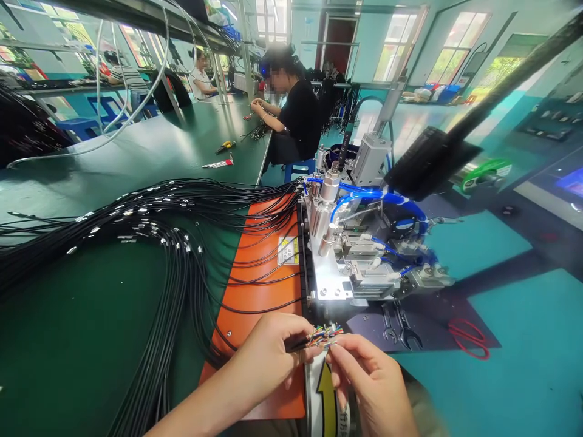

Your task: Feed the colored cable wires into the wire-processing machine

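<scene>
Green tabletop [100, 303] left of orange panel [259, 261]; black cables [175, 291] with pale ends strewn across both. Left hand [273, 343], over panel's near right part, pinches cable bundle [298, 344]: black jackets, splayed multicolored wire ends [324, 332]. Bundle's long axis roughly left-right, wires pointing right past panel's edge. Right hand [367, 370], right of panel, pinches wire tips. Far behind panel, rightward, blue bin [449, 93], contents unclear.

Left hand [277, 349], right hand [376, 376], left forearm [221, 394] bare; olive-brown legwear [423, 403], blurred.
</scene>
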`<state>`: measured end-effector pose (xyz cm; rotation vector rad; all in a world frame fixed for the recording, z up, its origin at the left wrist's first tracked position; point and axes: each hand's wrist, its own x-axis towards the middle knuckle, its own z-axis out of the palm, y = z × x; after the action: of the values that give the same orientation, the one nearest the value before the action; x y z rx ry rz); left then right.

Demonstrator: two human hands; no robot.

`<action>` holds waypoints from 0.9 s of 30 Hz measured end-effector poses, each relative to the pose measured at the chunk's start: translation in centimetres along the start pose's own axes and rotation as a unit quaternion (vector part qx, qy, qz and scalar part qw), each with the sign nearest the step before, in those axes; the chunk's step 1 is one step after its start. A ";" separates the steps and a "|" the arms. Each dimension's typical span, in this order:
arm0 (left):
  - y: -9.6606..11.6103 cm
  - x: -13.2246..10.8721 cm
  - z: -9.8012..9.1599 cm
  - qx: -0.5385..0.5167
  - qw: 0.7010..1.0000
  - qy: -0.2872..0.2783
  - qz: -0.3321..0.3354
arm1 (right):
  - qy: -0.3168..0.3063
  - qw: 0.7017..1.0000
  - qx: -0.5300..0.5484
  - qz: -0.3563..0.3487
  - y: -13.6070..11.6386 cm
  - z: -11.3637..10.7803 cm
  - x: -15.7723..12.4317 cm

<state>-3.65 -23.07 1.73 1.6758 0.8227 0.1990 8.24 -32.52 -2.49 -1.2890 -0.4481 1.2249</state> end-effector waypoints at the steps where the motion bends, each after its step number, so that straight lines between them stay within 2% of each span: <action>1: 0.1 0.0 0.0 0.004 1.000 0.002 0.004 | -0.003 1.000 0.003 0.003 0.0 0.0 0.1; 5: 0.3 0.0 -0.1 0.031 0.998 0.024 0.045 | -0.014 1.000 0.001 0.020 -0.3 -0.2 0.2; 7: 0.2 -0.1 -0.1 0.039 0.997 0.039 0.056 | -0.027 0.999 -0.033 0.023 -0.5 -0.3 0.3; 9: 0.1 -0.2 0.1 0.039 0.997 0.053 0.050 | -0.031 0.992 -0.121 -0.020 -0.5 -0.3 0.2; 10: 0.1 -0.2 0.1 0.035 0.997 0.059 0.044 | -0.023 0.980 -0.183 -0.073 -0.4 -0.2 0.1; 11: 0.0 -0.2 0.2 0.031 0.997 0.063 0.037 | -0.008 0.957 -0.250 -0.144 -0.1 -0.1 0.0; 12: 0.0 -0.2 0.2 0.025 0.997 0.066 0.028 | 0.011 0.923 -0.311 -0.227 0.3 0.0 -0.1; 14: -0.1 -0.1 0.3 0.009 0.998 0.066 0.009 | 0.040 0.840 -0.392 -0.373 1.1 0.3 -0.3; 15: -0.2 -0.1 0.4 -0.002 0.998 0.063 0.000 | 0.042 0.811 -0.408 -0.416 1.4 0.3 -0.4; 16: -0.2 0.0 0.4 -0.013 0.998 0.062 -0.007 | 0.038 0.798 -0.411 -0.439 1.7 0.3 -0.4; 18: -0.4 0.0 0.4 -0.043 0.997 0.064 -0.021 | 0.023 0.809 -0.399 -0.431 1.5 0.0 -0.5; 21: -0.8 0.0 0.4 -0.107 0.991 0.069 -0.042 | 0.014 0.856 -0.389 -0.341 0.1 -0.7 -0.2; 23: -0.9 -0.1 0.5 -0.136 0.988 0.061 -0.046 | -0.007 0.875 -0.385 -0.294 -1.2 -0.8 0.2; 27: -0.8 -0.2 0.5 -0.124 0.991 0.054 -0.024 | -0.069 0.898 -0.372 -0.225 -2.3 -0.3 1.0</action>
<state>-3.85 -23.48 0.90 1.4195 0.8802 0.3465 9.80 -31.42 -0.94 -1.6037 -1.3356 0.7565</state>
